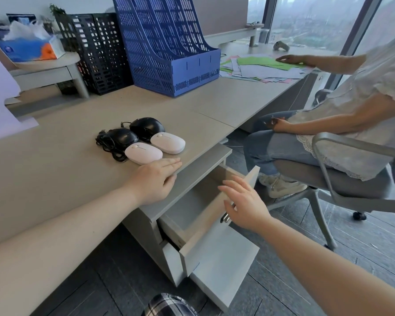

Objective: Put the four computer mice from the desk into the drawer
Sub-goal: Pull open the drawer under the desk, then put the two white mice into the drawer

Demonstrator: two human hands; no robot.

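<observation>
4 computer mice sit grouped on the surface (66, 142) a little left of the frame's centre. The 2 black mice lie at the back: one black mouse (147, 127) to the right, the other black mouse (121, 136) to its left with a bundled black cable (107, 144) beside it. Just in front lie 2 white mice, one white mouse (167, 142) to the right and the other white mouse (143, 152) nearer the surface's edge.

The left hand (156, 181) rests flat on the surface, fingers extended and together, its fingertips just beside the nearer white mouse, holding nothing. Below and to the right, the drawer (192, 208) stands pulled out, with no mouse visible inside it. The right hand (244, 201) hovers over the drawer's front edge, fingers spread and open, gripping nothing.

In the upper middle stand a blue file rack (169, 49) and a black file rack (96, 51). At the right, another person (351, 106) sits on a grey chair (342, 179), one hand on coloured papers (260, 67).
</observation>
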